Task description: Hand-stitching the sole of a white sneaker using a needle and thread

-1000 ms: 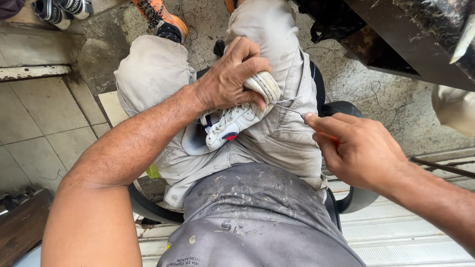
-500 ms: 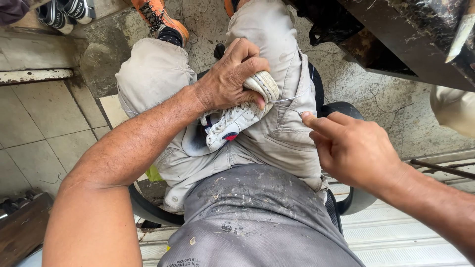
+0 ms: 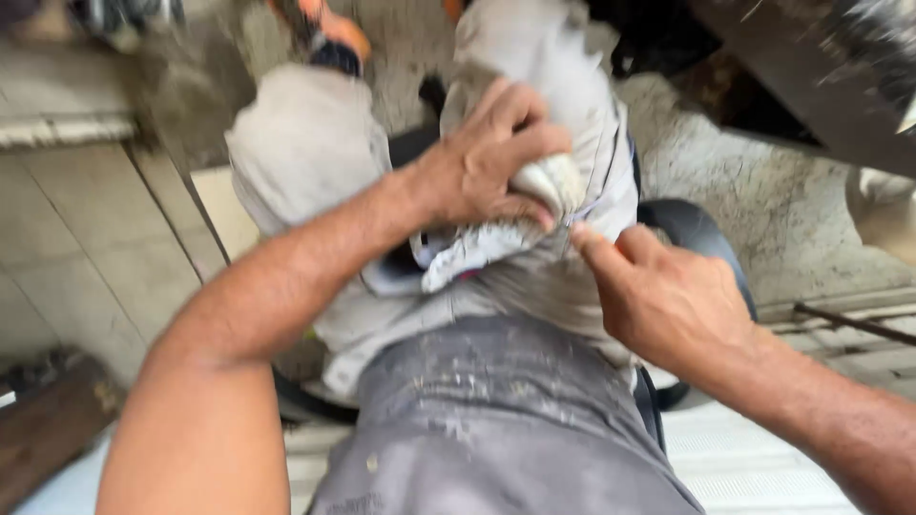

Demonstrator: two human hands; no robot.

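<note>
Left hand (image 3: 482,172) fingers clamped over white sneaker (image 3: 477,253) on the lap | shoe's long axis slants down-left | right hand (image 3: 668,300) pinched at its heel end, contents unclear.

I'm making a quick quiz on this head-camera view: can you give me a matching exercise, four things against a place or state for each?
Things:
1. left hand
2. right hand
3. white sneaker
4. orange-soled shoe

Places or states:
A. on the person's foot, at the top of the picture
B. clamped over the sneaker's heel end
C. lying on the lap, on the pale trousers
D. fingertips pinched just beside the sneaker

Pairs: 1-B, 2-D, 3-C, 4-A
</note>
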